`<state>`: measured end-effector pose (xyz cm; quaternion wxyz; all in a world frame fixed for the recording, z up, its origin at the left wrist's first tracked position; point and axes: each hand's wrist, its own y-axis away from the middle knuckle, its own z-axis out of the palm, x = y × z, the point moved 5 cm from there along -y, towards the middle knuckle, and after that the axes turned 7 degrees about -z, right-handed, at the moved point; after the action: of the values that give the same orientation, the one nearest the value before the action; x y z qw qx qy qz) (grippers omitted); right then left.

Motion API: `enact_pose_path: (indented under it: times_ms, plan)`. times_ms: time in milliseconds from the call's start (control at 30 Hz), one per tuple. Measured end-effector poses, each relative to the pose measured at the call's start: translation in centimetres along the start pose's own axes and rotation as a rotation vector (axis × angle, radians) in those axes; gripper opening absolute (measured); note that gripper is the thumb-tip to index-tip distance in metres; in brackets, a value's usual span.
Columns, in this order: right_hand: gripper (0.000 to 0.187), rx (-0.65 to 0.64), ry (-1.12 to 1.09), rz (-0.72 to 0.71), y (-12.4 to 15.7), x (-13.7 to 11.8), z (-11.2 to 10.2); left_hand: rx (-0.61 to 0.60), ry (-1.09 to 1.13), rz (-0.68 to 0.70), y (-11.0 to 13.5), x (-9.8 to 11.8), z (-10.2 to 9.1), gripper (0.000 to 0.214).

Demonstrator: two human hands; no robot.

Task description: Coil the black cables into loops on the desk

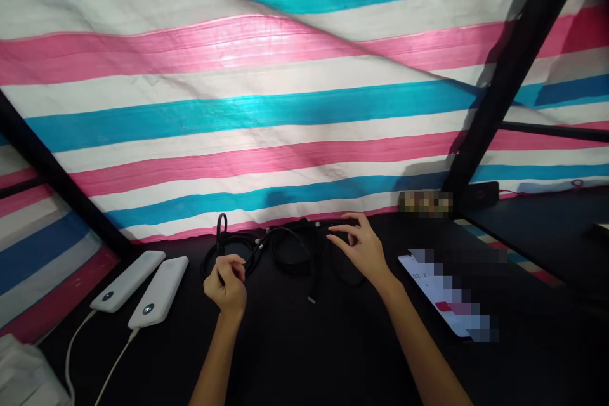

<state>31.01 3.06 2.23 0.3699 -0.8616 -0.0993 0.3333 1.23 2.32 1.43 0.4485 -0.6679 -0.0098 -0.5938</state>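
Note:
My left hand [226,283] is closed at the near edge of a coiled black cable [208,260], gripping part of it. A narrow black loop [222,228] stands up just behind the fist; the gripped part is mostly hidden by my fingers. My right hand [362,247] hovers to the right, thumb and fingers apart, with nothing visible between them. Near its fingertips lies more coiled black cable [290,264], with pale connector pieces along it. One cable end with a metal plug [311,299] points toward me.
Two white power banks [127,282] [159,292] with white cords lie on the left of the black table [304,361]. A white bag-like bundle [28,371] is at the lower left. A lit phone [435,295] lies right; black frame posts and a striped sheet [285,114] stand behind.

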Motion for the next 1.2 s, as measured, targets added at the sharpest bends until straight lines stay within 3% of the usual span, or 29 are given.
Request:
enact_pose_path:
  times_ms: [267, 400, 533, 700, 867, 1200]
  plan:
    - [0.023, -0.117, 0.047, -0.14, 0.5, -0.7, -0.2, -0.248, -0.139, 0.182, 1.7, 2.2, 1.9, 0.036]
    - [0.034, -0.097, 0.048, -0.175, 0.5, -0.8, -0.4, -0.296, -0.132, 0.139, 1.8, 1.7, 2.2, 0.036]
    - [0.046, -0.123, -0.003, -0.189, 0.6, -0.8, -0.5, -0.237, -0.084, -0.005, 1.3, 0.7, 2.0, 0.039]
    - [0.038, -0.127, -0.07, -0.194, 0.6, -0.7, -0.2, -0.173, -0.043, -0.068, 0.7, 0.4, 1.7, 0.042]
    - [0.032, -0.02, -0.23, -0.126, 0.4, 0.0, -0.3, -0.116, 0.008, -0.107, 0.2, 0.5, 1.3, 0.043]
    - [0.027, 0.221, -0.357, 0.139, 0.6, 2.8, -0.8, 0.266, 0.145, -0.139, -1.6, 0.7, -1.4, 0.041]
